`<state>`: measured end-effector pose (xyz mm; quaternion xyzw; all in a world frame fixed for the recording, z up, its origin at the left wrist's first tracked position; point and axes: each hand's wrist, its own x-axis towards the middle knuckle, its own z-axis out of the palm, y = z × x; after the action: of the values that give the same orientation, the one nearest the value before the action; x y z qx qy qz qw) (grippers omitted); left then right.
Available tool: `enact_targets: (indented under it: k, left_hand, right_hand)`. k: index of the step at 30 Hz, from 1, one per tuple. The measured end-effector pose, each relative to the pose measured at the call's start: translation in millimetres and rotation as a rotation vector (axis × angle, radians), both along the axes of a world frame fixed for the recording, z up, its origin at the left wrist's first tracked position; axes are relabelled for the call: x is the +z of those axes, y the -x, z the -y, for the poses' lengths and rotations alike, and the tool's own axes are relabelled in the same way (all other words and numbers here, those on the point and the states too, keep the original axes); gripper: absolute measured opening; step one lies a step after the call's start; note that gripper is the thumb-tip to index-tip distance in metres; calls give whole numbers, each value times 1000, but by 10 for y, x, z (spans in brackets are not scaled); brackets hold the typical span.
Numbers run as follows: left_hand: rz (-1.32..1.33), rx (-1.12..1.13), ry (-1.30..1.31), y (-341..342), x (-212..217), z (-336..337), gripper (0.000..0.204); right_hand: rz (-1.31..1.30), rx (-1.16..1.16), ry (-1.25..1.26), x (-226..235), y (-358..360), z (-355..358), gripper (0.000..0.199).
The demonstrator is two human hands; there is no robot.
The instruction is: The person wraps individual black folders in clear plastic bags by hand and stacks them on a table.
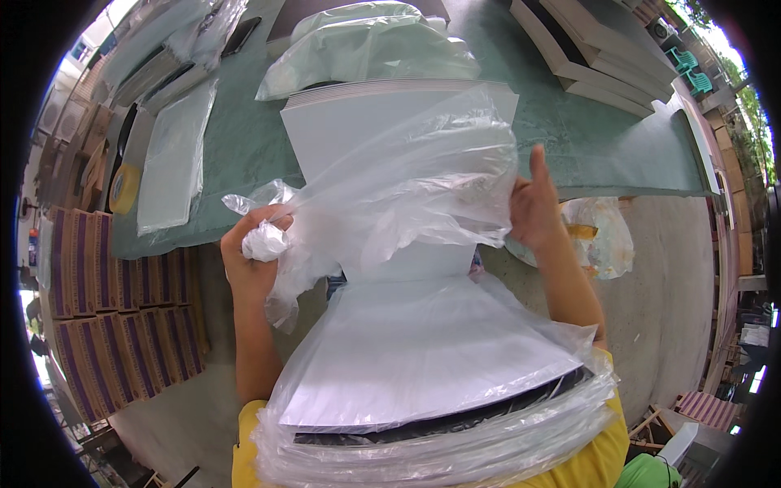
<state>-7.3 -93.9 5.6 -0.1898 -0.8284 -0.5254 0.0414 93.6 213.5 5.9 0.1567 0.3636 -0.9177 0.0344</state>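
Observation:
A clear plastic bag is stretched in crumpled folds across a stack of white sheets or boards at the green table's front edge. My left hand is closed round a bunched part of the bag, with loose plastic sticking out past the fingers. At the bag's right edge is my right hand, its thumb raised and apart from the fingers, which are partly hidden beside the plastic. Close to my body lies a plastic-wrapped pile of white sheets with a dark strip along its near edge.
Behind the stack sits a plastic-covered bundle on the green table. Thick boards are piled at far right. A plastic-wrapped pack and a tape roll lie left. Below stand stacked cartons; a filled plastic bag is at right.

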Motion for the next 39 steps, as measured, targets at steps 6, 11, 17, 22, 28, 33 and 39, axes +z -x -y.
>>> enact_targets:
  k: [6, 11, 17, 22, 28, 33, 39]
  left_hand:
    - [-128, -70, -11, 61, -104, 5, 23]
    - [-433, 157, 266, 75, 115, -98, 22]
    - [-79, -402, -41, -172, 328, -457, 8]
    - [226, -559, -128, -309, 268, -808, 15]
    - [-40, 141, 229, 469, -14, 290, 22]
    - [-174, -368, -334, -189, 684, -444, 31]
    - [194, -809, -136, -476, 415, -940, 31]
  right_hand:
    - [-213, 184, -550, 14, -20, -21, 29]
    - [-205, 209, -583, 50, -64, 14, 16]
    - [-120, 230, -282, 172, 73, 474, 25]
    - [-109, 205, -47, 101, 122, 650, 27]
    - [-239, 155, -67, 82, 20, 263, 33]
    - [-367, 172, -584, 311, 29, 494, 13]
    - [-683, -449, -807, 875, -81, 423, 12]
